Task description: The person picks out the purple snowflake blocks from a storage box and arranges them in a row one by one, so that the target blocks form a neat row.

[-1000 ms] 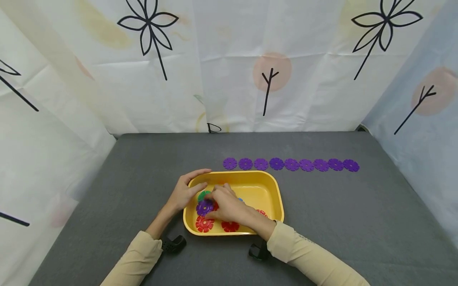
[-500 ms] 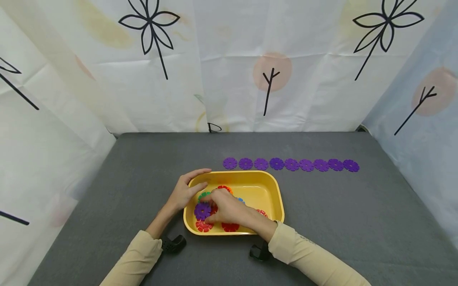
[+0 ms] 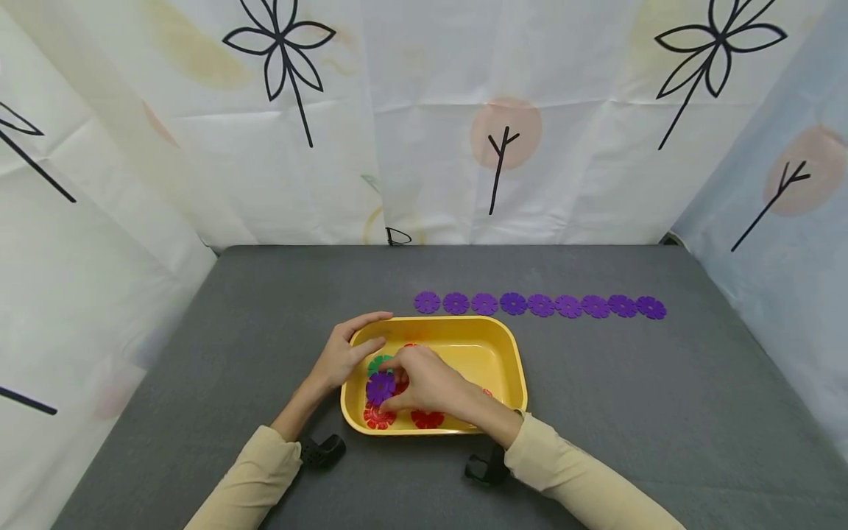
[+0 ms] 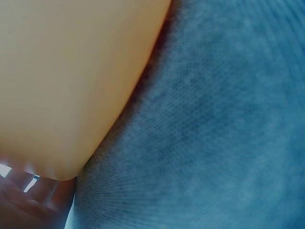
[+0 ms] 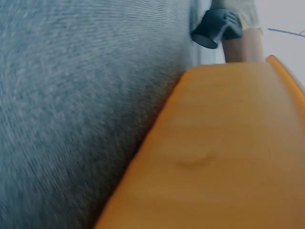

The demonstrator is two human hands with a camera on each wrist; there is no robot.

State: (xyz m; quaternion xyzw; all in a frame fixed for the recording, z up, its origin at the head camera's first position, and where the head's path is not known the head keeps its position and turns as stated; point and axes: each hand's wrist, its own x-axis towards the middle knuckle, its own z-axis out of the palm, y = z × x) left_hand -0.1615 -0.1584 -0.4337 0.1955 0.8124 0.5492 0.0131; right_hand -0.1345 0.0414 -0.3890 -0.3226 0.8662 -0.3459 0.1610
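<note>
A yellow plastic tray [image 3: 486, 353] holds loose flower-shaped discs. My left hand [image 3: 336, 359] grips its left end, with the thumb over the rim and a finger along the far corner. My right hand [image 3: 430, 381] reaches inside and pinches a purple flower disc [image 3: 380, 388] between thumb and fingers. Around it lie a green disc [image 3: 380, 364], a red disc [image 3: 379, 417] and another red disc [image 3: 427, 419]. Part of the tray's contents is hidden under the right hand. Both wrist views show mostly the tray's outer wall [image 4: 71, 86].
Behind the tray, several purple discs [image 3: 541, 305] form a row across the grey cloth-covered table [image 3: 596, 383]. A patterned white curtain [image 3: 424, 147] hangs along the back and sides. Black wrist mounts [image 3: 323, 451] hang below both wrists.
The purple disc shifted slightly toward the near left, then back up to the right. My right hand has drawn slightly to the right. The left hand keeps its place on the tray.
</note>
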